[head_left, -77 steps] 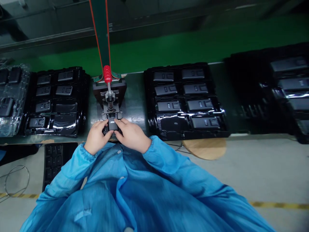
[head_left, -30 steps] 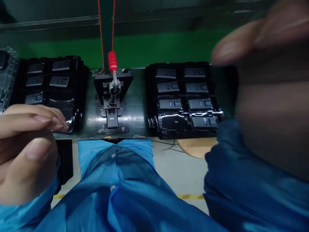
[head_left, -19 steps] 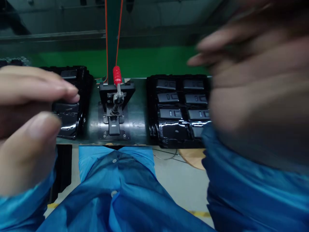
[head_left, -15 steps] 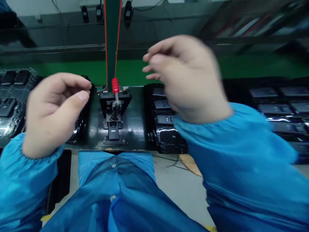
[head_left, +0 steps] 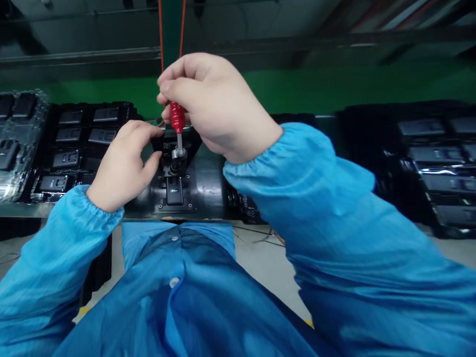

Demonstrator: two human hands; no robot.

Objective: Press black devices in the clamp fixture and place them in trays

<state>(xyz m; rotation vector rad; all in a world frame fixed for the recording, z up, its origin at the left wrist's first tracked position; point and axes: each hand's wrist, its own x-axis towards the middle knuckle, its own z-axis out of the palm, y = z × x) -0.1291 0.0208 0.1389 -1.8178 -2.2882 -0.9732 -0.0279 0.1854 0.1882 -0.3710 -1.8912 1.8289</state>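
Note:
My right hand is closed round the top of the red handle of a toggle clamp. The handle stands upright on the black fixture, its metal linkage below it. In the fixture's front lies a small black device with white lettering. At the fixture's left side is my left hand, thumb and forefinger apart with nothing held between them. Its fingertips are at the fixture's upper left edge; whether they touch it I cannot tell.
Black trays of similar devices lie left of the fixture, beside a clear plastic tray. More black trays sit on the right, partly behind my right sleeve. Beyond the bench runs a green strip.
My right hand has moved left and down onto the red handle and closed on it. My left hand has come right to the fixture's side. The view has shifted slightly.

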